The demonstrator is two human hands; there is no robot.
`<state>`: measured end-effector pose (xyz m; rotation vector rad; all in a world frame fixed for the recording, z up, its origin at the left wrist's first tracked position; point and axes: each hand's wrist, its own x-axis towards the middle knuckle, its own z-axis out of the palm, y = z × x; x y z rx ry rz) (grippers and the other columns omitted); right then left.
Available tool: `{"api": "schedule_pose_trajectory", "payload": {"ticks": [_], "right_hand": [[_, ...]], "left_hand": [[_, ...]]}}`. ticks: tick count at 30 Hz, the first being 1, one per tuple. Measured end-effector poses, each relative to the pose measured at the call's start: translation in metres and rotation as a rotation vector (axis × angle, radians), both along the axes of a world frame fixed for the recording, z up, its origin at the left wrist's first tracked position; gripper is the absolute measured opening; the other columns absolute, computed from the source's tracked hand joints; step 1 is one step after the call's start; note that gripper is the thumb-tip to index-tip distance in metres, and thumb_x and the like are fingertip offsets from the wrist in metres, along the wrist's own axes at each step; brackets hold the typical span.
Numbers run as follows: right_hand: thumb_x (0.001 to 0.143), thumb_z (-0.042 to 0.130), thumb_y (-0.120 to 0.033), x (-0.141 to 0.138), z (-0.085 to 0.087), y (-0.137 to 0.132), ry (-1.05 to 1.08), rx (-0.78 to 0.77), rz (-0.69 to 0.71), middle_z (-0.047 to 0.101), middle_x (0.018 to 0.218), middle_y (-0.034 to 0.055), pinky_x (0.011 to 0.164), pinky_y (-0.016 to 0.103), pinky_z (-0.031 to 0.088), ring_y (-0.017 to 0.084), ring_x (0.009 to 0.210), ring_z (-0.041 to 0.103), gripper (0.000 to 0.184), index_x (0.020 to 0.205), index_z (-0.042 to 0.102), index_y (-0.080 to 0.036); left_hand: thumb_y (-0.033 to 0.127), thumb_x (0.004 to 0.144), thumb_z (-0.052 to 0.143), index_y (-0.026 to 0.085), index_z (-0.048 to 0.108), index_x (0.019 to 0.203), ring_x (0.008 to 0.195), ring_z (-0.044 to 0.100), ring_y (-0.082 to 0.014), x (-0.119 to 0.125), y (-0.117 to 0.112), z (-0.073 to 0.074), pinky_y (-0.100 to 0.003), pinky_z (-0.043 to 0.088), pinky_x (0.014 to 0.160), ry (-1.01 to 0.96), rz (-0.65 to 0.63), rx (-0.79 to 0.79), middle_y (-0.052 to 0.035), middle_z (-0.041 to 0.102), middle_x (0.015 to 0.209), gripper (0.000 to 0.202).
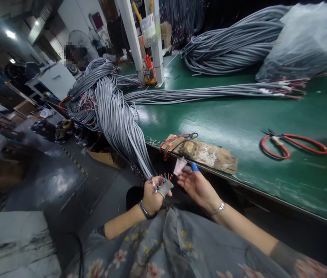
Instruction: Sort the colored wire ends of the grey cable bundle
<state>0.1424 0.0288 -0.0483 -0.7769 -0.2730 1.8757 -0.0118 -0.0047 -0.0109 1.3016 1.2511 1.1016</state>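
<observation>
My left hand (152,197) is closed around the end of a grey cable bundle (142,160), below the bench edge. Thin coloured wires (167,177), orange and green among them, fan out above its thumb, which wears a grey cover. Just to the right, my right hand (199,189) has its fingers curled, apart from the wires. A small pale pink piece (180,166) sits at its fingertips, beside a grey-covered finger and a blue-covered one; the exact grip is partly hidden. Behind the hands, a worn wooden block (206,154) with red and black wire lies along the bench edge.
Red-handled cutters (292,144) lie on the green bench (238,116) at the right. A large cable coil (233,42) and a plastic bag (305,42) are behind. A white post (159,50) stands at the back. Cables hang over the left edge.
</observation>
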Motion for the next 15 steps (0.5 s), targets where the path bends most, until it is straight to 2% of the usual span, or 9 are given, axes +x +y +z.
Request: {"api": "schedule_pose_trajectory", "payload": {"ticks": [4, 7, 11, 15], "right_hand": [[0.062, 0.079, -0.052, 0.009, -0.006, -0.009, -0.083, 0.013, 0.013, 0.068, 0.070, 0.0009, 0.058, 0.024, 0.051, 0.013, 0.062, 0.060, 0.031, 0.071, 0.072, -0.023], [0.059, 0.082, -0.050, 0.015, -0.009, -0.018, -0.135, 0.032, 0.001, 0.066, 0.069, -0.0004, 0.057, 0.023, 0.051, 0.012, 0.061, 0.058, 0.033, 0.076, 0.073, -0.023], [0.061, 0.081, -0.047, 0.022, -0.011, -0.030, -0.212, 0.064, 0.010, 0.064, 0.068, -0.0007, 0.056, 0.023, 0.050, 0.011, 0.061, 0.056, 0.030, 0.077, 0.073, -0.023], [0.058, 0.082, -0.047, 0.025, -0.014, -0.038, -0.296, 0.071, 0.000, 0.061, 0.066, -0.0011, 0.052, 0.023, 0.047, 0.011, 0.058, 0.053, 0.030, 0.072, 0.071, -0.023]], "left_hand": [[0.051, 0.073, 0.071, 0.013, 0.069, 0.078, 0.062, 0.063, -0.0142, -0.005, 0.002, -0.002, -0.026, 0.048, 0.063, -0.124, -0.081, -0.077, -0.0050, 0.069, 0.066, 0.038], [0.046, 0.068, 0.076, 0.013, 0.069, 0.090, 0.075, 0.067, -0.0172, -0.009, 0.004, -0.006, -0.028, 0.051, 0.072, -0.239, -0.081, -0.115, -0.0074, 0.073, 0.079, 0.040], [0.040, 0.063, 0.082, 0.012, 0.069, 0.091, 0.076, 0.067, -0.0170, -0.014, 0.003, -0.006, -0.028, 0.051, 0.073, -0.321, -0.070, -0.137, -0.0074, 0.072, 0.081, 0.041], [0.040, 0.060, 0.083, 0.012, 0.069, 0.090, 0.073, 0.066, -0.0152, -0.019, 0.002, -0.002, -0.027, 0.050, 0.070, -0.351, -0.095, -0.139, -0.0072, 0.072, 0.080, 0.043]]}}
